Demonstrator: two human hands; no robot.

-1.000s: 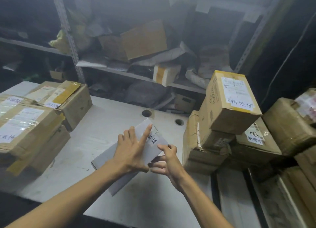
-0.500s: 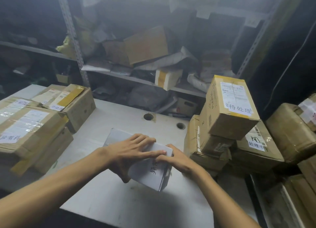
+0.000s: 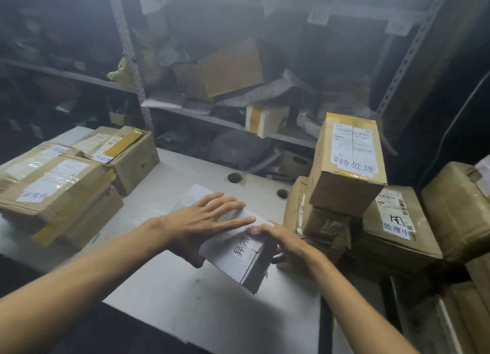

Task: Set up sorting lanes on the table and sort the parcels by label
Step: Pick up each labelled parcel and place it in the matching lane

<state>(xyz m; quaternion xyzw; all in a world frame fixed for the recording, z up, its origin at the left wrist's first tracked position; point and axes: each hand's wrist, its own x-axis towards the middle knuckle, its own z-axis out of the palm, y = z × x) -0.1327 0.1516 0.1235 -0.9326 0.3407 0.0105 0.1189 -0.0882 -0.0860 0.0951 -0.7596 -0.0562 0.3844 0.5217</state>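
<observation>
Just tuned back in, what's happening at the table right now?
A person holds a white parcel, tilted, over the middle of the table. The left hand lies across its top with the thumb at the near side; the right hand grips its right end. Its label starts 异常, and the rest is covered by fingers. Brown parcels are stacked on either side: a box labelled 异常件 at the left, a box labelled 待处理 and a box labelled 处理中 at the right. The parcel likely belongs with the left stack.
</observation>
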